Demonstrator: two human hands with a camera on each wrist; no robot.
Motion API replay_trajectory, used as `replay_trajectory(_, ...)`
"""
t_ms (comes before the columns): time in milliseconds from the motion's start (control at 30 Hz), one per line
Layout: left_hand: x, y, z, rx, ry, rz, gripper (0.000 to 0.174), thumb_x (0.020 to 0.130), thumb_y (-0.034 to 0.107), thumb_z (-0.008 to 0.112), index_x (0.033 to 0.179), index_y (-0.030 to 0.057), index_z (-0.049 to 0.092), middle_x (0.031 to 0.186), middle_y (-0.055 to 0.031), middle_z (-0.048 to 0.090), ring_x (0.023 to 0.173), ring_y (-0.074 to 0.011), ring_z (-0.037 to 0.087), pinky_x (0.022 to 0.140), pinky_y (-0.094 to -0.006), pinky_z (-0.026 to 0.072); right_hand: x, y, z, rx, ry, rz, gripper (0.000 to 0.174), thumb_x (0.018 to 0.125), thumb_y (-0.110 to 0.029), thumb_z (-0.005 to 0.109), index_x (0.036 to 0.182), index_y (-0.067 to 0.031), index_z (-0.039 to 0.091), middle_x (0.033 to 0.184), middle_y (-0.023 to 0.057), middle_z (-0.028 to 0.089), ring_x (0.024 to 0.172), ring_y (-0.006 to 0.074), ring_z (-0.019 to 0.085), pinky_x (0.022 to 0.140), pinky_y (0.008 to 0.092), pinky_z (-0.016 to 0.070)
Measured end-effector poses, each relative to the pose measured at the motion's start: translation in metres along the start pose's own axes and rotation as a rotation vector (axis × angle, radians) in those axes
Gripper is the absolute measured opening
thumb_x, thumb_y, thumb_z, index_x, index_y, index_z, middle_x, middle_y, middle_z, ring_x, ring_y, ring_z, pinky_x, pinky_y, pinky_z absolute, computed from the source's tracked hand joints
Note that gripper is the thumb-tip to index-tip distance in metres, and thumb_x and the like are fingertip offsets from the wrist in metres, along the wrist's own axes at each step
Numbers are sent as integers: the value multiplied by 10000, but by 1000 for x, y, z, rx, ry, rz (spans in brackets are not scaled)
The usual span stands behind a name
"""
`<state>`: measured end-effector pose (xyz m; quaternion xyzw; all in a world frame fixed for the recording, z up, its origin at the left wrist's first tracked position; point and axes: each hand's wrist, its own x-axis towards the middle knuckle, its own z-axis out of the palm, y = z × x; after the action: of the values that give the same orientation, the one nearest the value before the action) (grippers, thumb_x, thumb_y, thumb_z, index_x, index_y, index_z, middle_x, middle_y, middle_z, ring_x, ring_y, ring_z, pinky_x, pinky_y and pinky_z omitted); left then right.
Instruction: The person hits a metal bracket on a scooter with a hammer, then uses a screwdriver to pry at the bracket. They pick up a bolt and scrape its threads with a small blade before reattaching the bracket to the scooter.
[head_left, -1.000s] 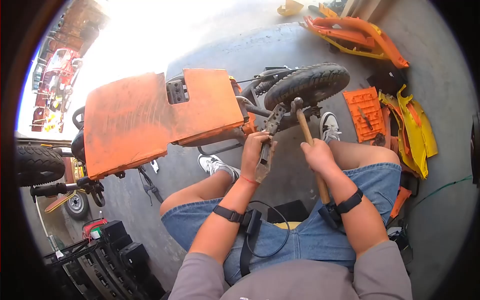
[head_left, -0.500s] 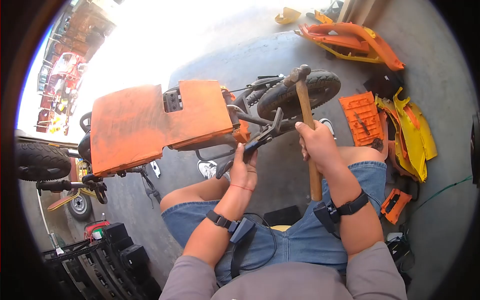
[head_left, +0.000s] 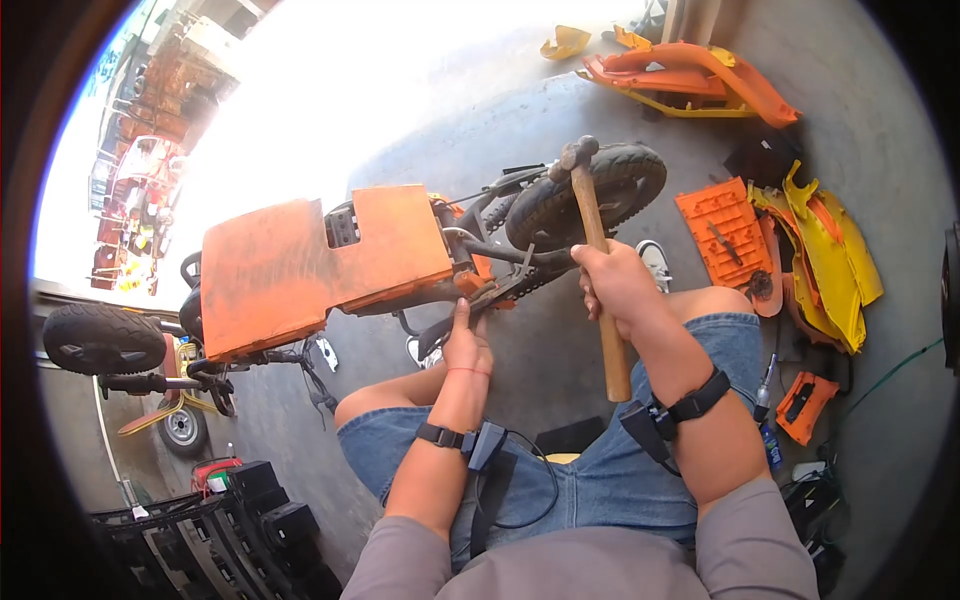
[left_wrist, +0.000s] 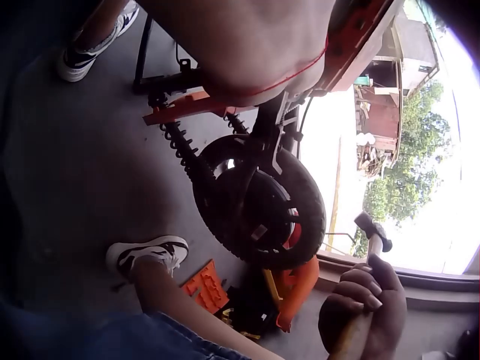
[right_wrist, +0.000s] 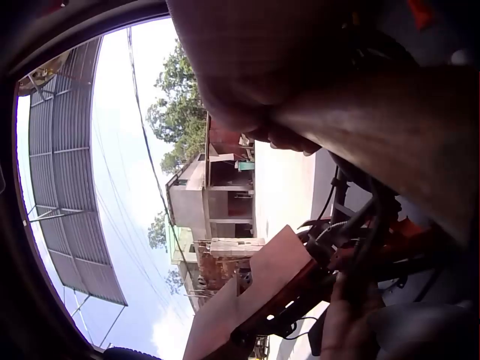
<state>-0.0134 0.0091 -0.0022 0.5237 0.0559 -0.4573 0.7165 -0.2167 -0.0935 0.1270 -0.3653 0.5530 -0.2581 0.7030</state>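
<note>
In the head view my left hand (head_left: 468, 345) holds a long dark metal part (head_left: 437, 332) against the underside of the vehicle frame, thumb upright along its near side; the other fingers are partly hidden. My right hand (head_left: 622, 290) grips the wooden handle of a hammer (head_left: 590, 205), whose head stands up in front of the rear wheel (head_left: 635, 185), apart from the metal part. The left wrist view shows the right hand (left_wrist: 367, 304) curled round the handle below the hammer head (left_wrist: 373, 229). An orange panel (head_left: 300, 275) covers the vehicle's near side.
Orange and yellow body panels (head_left: 825, 255) lie on the floor at the right, beside an orange ribbed panel (head_left: 722, 235). Black parts (head_left: 215, 540) stand at the lower left near a small loose wheel (head_left: 183, 428). Both feet are close to the vehicle.
The hammer has risen away from the metal part, and the right hand now holds it higher. My left hand has moved left with the part, which has turned to lie along the frame.
</note>
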Motion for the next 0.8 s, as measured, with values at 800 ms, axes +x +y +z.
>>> replay_trajectory(800, 27, -16, -18, -147, 225, -115, 298, 1009, 266, 469, 1068, -25, 492, 1003, -126, 573, 962, -232, 619, 794, -312, 596, 23, 44, 8, -354, -135, 139, 264, 931, -259, 561, 824, -26, 498, 626, 37, 491, 425, 141, 480, 391, 318, 409)
